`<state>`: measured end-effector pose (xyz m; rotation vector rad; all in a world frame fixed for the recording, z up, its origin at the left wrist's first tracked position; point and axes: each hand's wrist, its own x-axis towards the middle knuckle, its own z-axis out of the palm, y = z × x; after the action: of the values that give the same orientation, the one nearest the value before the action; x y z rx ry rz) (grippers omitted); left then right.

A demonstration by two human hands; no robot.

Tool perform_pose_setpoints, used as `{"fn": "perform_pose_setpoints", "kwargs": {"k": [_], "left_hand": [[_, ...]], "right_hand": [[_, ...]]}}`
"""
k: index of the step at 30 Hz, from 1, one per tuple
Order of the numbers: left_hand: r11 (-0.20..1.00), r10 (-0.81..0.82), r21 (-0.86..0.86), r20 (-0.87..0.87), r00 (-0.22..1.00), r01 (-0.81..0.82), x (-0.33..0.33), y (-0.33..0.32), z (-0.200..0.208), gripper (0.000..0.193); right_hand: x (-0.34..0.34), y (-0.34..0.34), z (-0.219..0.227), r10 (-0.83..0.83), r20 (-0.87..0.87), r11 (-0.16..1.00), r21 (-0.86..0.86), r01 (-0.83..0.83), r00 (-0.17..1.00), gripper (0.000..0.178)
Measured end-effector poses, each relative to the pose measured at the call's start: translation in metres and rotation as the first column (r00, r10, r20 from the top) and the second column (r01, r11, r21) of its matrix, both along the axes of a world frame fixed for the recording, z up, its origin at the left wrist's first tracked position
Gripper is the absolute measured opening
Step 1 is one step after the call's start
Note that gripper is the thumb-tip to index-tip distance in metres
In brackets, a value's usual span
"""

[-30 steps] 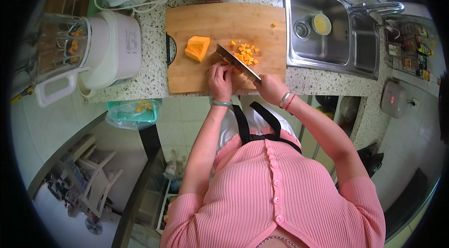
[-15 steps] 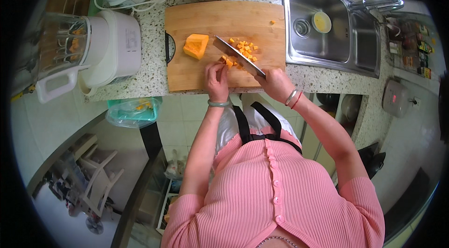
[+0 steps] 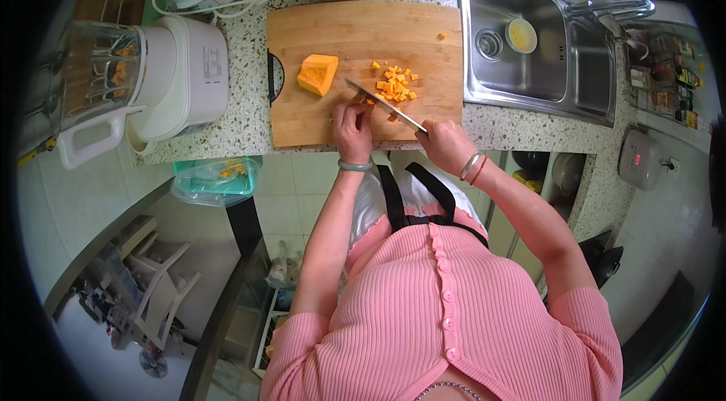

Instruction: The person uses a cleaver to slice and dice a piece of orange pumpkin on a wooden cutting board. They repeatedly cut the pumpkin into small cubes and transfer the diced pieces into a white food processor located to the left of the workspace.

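At upper centre of the frame, an orange chunk (image 3: 318, 74) sits on a wooden board (image 3: 355, 23), the left hand (image 3: 352, 127) curls, its grip's hold unclear, beside a knife (image 3: 393, 109), orange cubes (image 3: 395, 83) lie beyond, and the right hand (image 3: 448, 147) has its grip clenched round the knife.

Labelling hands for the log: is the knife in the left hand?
No, the right hand grips the knife, which slants over the wooden cutting board.

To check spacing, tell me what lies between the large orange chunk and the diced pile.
The head view shows the knife tip between chunk and diced pile, over the cutting board.
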<state>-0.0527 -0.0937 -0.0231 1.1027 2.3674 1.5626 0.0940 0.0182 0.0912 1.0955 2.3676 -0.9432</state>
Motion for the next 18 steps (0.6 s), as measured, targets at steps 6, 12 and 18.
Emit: {"fn": "perform_pose_setpoints", "kwargs": {"k": [6,12,18], "left_hand": [[1.000,-0.001,0.028,-0.017,1.000,0.002,-0.001,0.000,0.000,0.013],[0.998,-0.054,0.023,-0.035,0.998,0.055,-0.003,0.000,-0.002,0.010],[0.994,-0.063,-0.088,0.065,0.996,0.069,0.001,0.002,0.006,0.012]], "right_hand": [[-0.006,0.005,0.002,0.017,0.052,0.998,-0.058,-0.014,0.999,0.027],[-0.003,0.000,-0.041,-0.040,-0.051,0.992,-0.120,0.033,0.998,0.028],[-0.014,0.024,-0.016,-0.186,0.034,0.942,-0.280,0.188,0.982,0.033]]}}
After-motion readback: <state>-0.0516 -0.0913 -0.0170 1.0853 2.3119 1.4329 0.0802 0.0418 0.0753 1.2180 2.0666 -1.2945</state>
